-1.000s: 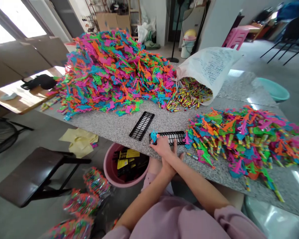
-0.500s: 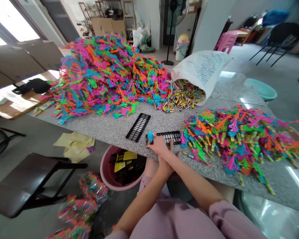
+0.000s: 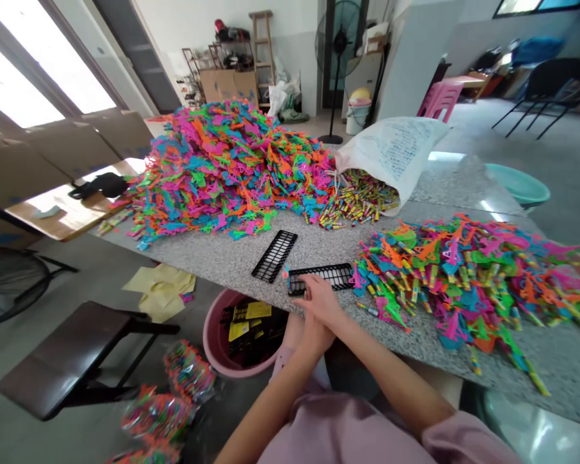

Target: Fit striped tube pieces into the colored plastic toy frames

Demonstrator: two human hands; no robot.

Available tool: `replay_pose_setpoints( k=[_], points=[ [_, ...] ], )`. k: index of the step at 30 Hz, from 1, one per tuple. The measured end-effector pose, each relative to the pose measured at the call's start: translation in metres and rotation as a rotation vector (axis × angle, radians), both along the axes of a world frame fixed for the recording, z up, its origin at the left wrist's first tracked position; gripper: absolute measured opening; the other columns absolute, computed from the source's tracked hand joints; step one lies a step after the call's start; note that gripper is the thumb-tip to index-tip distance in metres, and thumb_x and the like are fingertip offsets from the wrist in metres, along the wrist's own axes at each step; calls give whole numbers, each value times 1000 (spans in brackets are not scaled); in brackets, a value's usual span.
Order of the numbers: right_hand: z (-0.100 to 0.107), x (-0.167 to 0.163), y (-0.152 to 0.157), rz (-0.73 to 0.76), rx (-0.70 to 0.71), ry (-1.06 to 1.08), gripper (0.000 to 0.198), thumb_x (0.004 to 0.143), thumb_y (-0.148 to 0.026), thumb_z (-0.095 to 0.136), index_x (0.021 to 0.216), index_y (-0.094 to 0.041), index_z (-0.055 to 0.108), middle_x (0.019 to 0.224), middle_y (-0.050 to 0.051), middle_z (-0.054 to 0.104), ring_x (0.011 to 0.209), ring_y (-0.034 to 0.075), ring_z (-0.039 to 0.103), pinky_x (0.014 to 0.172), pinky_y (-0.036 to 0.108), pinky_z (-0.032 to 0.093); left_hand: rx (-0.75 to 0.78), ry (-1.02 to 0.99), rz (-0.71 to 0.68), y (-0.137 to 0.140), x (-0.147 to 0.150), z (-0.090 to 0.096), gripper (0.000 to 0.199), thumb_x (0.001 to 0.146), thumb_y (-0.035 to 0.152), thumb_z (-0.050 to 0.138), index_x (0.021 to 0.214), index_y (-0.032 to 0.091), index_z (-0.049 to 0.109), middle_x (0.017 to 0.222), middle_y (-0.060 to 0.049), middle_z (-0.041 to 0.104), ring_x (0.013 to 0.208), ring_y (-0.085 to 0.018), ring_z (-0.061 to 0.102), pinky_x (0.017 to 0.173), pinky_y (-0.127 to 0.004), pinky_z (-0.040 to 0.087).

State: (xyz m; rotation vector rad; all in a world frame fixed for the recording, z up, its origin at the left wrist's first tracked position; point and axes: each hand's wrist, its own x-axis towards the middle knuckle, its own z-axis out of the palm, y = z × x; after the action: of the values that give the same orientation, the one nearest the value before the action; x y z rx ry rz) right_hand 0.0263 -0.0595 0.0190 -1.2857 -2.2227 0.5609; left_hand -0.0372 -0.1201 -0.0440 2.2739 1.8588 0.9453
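Observation:
My right hand (image 3: 323, 299) is over the near edge of a black grid tray (image 3: 341, 276), its thumb and forefinger apart and nothing visible between them. At the tray's left end a small blue and orange plastic piece (image 3: 286, 274) sits upright. My left hand (image 3: 318, 332) lies beneath my right hand and wrist at the table edge, its fingers mostly hidden. A second black grid tray (image 3: 274, 256) lies slanted to the left of the first. Close to the right end is a pile of colourful plastic toys with yellow striped tubes (image 3: 430, 258).
A large heap of colourful plastic pieces (image 3: 222, 167) covers the back left of the granite table (image 3: 314, 238). A white sack (image 3: 391, 148) spills small yellow tubes (image 3: 355, 196). Below the front edge stands a pink tub (image 3: 212, 338) with black and yellow items; a brown stool (image 3: 67, 354) is left.
My right hand has drawn back from the blue piece, which now stands at the tray's left end. My left hand's fingers have slipped from sight under the right. The view has tilted up.

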Motion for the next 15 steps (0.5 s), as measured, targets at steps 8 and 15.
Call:
replay_pose_setpoints(
  k=[8,15],
  points=[
    [-16,123,-41,-272,103,-471,26,83,-5,48,104,-14,62,100,15,63,94,26,60,78,37,50,207,-382,444,17,-79,16,58,78,39,65,125,12,44,116,-17,57,105,-27,58,89,-42,48],
    [11,117,-26,-206,143,132,36,90,-14,41,125,-17,49,108,13,62,91,21,63,77,35,54,33,-192,286,36,-81,18,23,90,36,47,90,16,60,81,-7,67,75,-22,64,72,-32,47]
  ],
)
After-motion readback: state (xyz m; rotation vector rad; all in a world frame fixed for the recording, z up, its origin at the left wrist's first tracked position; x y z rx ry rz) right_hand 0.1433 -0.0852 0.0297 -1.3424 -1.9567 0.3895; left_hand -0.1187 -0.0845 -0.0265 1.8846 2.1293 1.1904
